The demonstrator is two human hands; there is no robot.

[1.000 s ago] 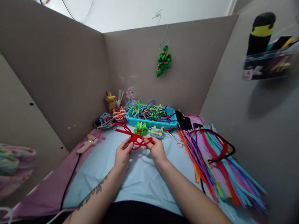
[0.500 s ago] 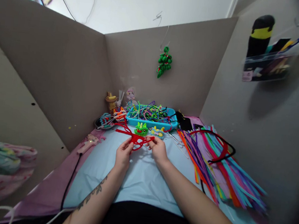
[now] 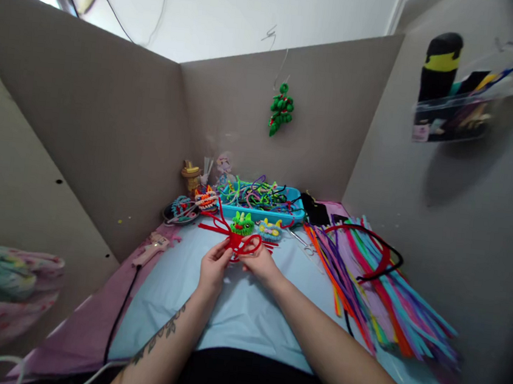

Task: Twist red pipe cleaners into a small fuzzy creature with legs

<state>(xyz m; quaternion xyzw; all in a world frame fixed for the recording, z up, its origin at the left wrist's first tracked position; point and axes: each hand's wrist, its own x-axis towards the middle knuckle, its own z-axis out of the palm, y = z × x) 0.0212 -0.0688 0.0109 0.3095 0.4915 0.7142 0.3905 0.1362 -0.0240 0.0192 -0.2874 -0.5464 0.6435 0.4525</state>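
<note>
Both hands hold a piece of bent red pipe cleaners over the blue cloth. My left hand pinches its left side, with several loose strands sticking out to the upper left. My right hand is closed on its right side, where a red loop curves above the fingers; the fingertips are partly hidden. Just behind the piece sit a green pipe-cleaner creature head and a blue and yellow one. Short red lengths lie beside my right hand.
A blue tray of tangled pipe cleaners stands at the back. Colourful pipe-cleaner bundles cover the right, with scissors near them. A glue gun and its cord lie left. A green ornament hangs from the back panel.
My right hand has moved left and slightly down, closer to my left hand. The right end of the red piece is now bent into a loop. The view has shifted slightly.
</note>
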